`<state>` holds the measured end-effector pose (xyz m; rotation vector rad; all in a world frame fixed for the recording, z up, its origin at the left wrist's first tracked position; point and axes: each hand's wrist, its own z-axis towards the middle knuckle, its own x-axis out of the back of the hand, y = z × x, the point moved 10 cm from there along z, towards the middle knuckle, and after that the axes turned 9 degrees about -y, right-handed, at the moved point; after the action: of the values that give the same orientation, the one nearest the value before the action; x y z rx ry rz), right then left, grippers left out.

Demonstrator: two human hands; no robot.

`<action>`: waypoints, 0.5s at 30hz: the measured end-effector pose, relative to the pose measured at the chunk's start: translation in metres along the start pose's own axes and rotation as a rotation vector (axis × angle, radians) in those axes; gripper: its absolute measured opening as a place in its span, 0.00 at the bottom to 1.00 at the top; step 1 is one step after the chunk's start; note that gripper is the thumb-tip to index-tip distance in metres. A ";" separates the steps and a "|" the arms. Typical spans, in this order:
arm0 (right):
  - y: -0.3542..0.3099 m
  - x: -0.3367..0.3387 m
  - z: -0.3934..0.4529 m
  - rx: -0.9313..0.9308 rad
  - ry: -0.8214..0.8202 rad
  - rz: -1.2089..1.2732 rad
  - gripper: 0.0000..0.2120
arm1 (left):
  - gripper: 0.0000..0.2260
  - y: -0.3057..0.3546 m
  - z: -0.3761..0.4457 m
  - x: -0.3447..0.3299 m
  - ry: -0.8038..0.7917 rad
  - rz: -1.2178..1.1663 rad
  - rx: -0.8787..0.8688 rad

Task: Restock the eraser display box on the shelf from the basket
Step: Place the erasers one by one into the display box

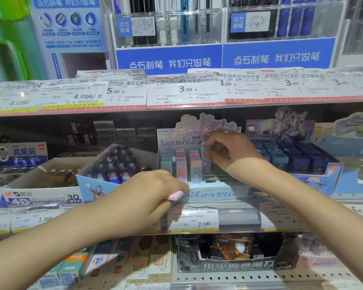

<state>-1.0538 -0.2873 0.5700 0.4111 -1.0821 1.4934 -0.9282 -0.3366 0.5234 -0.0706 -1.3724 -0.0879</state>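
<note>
A pink rectangular eraser (175,195) is gripped in the near left hand (149,191), while a blue eraser (207,149), pinched by the right hand (228,150), should be lowered upright into the pastel cardboard display box (214,193).

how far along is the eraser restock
Done: three left columns of the display box hold upright erasers. In hand: right hand lowers a blue eraser into the fourth column; left hand holds a pink eraser. Left: empty slots at right.
</note>
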 end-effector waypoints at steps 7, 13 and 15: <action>0.002 -0.002 0.000 -0.004 -0.037 -0.117 0.18 | 0.19 0.011 -0.002 0.008 0.027 0.021 -0.066; -0.021 0.020 -0.016 0.046 0.090 0.051 0.16 | 0.15 0.014 -0.004 0.026 0.169 -0.156 -0.035; -0.043 0.021 -0.026 0.120 0.085 0.253 0.12 | 0.13 0.012 -0.004 0.036 0.267 -0.385 -0.011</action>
<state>-1.0116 -0.2587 0.5895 0.2984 -1.0073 1.7903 -0.9157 -0.3257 0.5580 0.1916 -1.1036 -0.4137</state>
